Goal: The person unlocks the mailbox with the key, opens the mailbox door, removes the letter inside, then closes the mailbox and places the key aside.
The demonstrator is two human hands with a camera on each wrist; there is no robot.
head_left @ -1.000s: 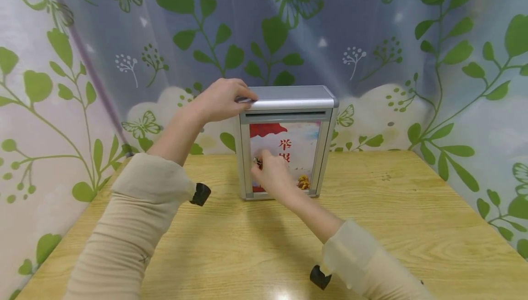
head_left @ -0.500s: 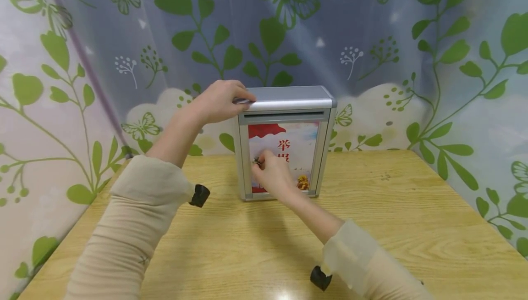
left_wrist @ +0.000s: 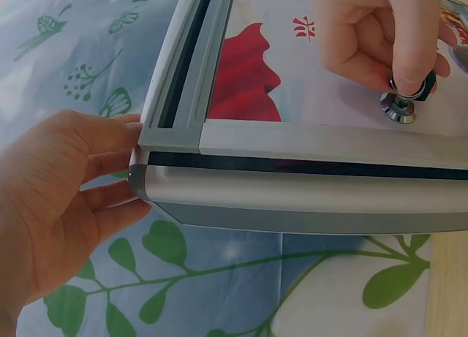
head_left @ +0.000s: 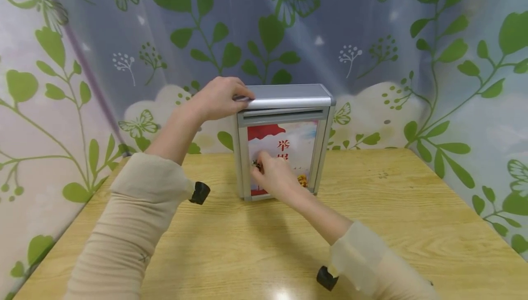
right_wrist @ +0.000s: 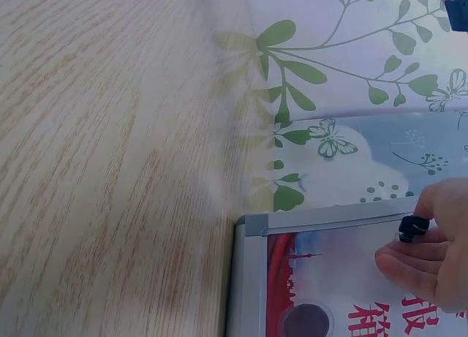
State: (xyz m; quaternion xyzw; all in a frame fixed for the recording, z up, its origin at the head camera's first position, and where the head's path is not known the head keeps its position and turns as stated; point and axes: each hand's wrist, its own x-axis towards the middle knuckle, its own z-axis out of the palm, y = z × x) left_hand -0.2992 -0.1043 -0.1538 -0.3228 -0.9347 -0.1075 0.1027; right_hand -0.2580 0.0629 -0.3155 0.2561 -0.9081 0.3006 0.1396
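Observation:
A silver metal letter box with a slot near its top stands upright on the table. Its front door bears a printed poster, and a narrow dark gap runs along the door's left edge. My left hand holds the box at its top left corner, fingers about the edge. With thumb and fingers my right hand pinches a black-headed key at the round chrome lock on the door. The right wrist view shows the key's black head between the fingertips.
The wooden table spreads around the box. Close behind and at both sides hangs a curtain printed with leaves and butterflies. A black piece sticks out from the left cuff, another black piece from the right.
The door's left side has come slightly outward, so its top edge now slants against the box. My right hand has moved a little toward me with the key; the left hand keeps its place.

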